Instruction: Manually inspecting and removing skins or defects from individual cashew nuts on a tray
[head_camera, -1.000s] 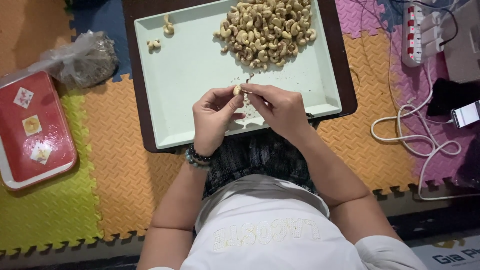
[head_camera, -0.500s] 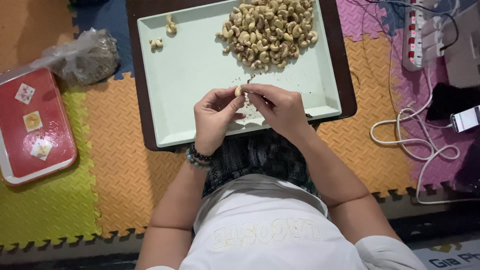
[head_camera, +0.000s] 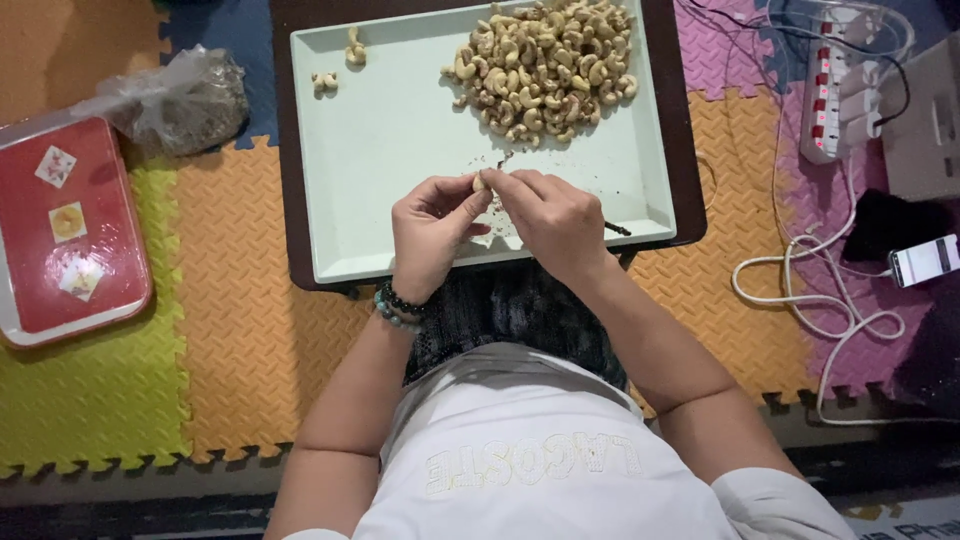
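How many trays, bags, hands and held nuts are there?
Pale green rectangular tray: 1
Red rounded tray: 1
Clear crumpled plastic bag: 1
Left hand, right hand: 2
Pale cashew nut pinched between both hands: 1
Total: 6

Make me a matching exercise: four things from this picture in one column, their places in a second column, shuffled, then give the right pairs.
Things
1. cashew pile
2. red tray
3. power strip
4. single cashew

Places
A. on the pink mat at the far right
B. pinched between the left hand and the right hand
C. at the far end of the pale green tray
D. on the floor mats at the left edge

Pairs: 1-C, 2-D, 3-A, 4-B
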